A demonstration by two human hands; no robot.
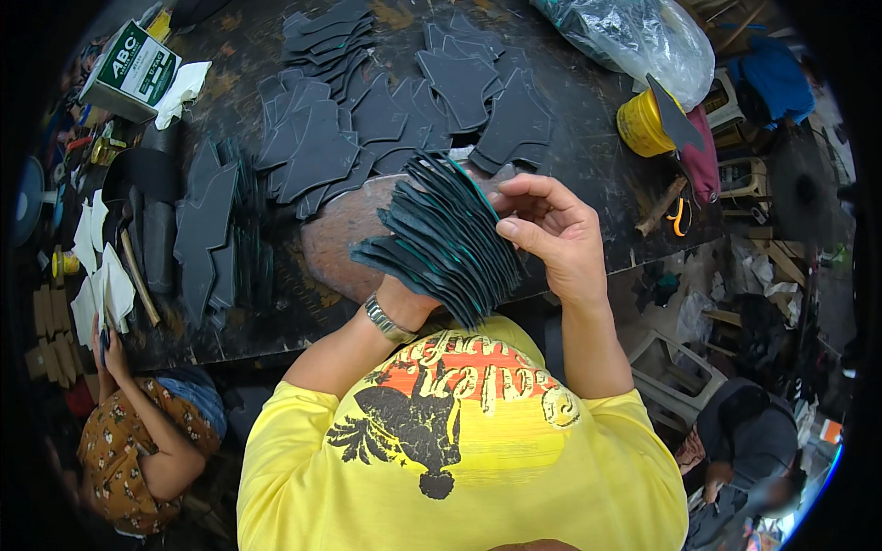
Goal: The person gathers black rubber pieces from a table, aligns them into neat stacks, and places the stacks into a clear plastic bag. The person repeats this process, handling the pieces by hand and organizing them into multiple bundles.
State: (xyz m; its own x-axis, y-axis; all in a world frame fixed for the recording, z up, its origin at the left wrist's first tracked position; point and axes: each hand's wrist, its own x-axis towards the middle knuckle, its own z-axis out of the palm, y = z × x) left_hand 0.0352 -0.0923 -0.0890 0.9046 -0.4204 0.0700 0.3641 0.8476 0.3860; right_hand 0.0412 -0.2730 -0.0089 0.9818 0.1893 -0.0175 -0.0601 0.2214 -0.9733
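A thick fanned stack of dark cut sheet pieces (450,239) with green-tinged edges stands upright before my chest. Beneath it, my left hand (409,301) is closed around the lower side, with most of its fingers hidden behind the pieces. My right hand (556,225) has its thumb and forefinger in a loose pinch at the right edge of the outermost piece; its other fingers are curled. Behind the stack, a rounded brown board (340,243) lies on the dark table (588,197). More flat grey cut pieces (317,142) overlap in piles beyond it.
Another row of cut pieces (207,234) stands at left, near dark rolls (161,220) and a wooden stick (140,275). At right are a yellow tub (646,124), orange-handled scissors (680,219) and a clear plastic bag (643,46). A co-worker (152,441) sits lower left.
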